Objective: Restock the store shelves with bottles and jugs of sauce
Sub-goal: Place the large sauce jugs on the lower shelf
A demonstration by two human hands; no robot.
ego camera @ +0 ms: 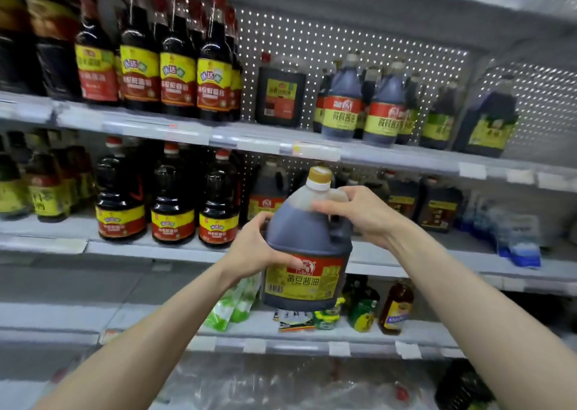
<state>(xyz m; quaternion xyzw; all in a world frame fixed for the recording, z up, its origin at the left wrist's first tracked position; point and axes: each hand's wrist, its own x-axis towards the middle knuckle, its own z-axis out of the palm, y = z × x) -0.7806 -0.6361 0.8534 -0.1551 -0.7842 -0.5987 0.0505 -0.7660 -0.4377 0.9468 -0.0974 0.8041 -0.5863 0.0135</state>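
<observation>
Two bare forearms reach up from the lower frame edge.

Left hand (253,247): cups the jug's left flank, thumb laid across the front at the label's top edge, fingers curled round behind.

Right hand (359,213): clamped over the shoulder by the moulded handle, fingers across the front, thumb raised near the neck.

Large translucent plastic jug of dark brown sauce (307,238): held in the air, about upright, in front of the grey metal middle shelf (156,248). The sauce fills it to the shoulder and the plastic is pale above that. White neck collar, tan screw cap (319,177). Red-and-yellow label with Chinese characters, barcode at its lower left.

Lower shelf (140,316), behind the jug's base: green pouches (231,306) and an amber bottle with a blue label (396,308).

Middle shelf: three squat dark bottles with red-and-white caps (173,197) stand in a row at the left. Similar dark jugs stand behind the held one, blurred.

Upper shelf (140,125): tall red-capped dark bottles (178,66) at the left, a square dark jug (281,97) standing alone, then round-shouldered jugs with red-and-yellow labels (342,103). Perforated back panel behind.
</observation>
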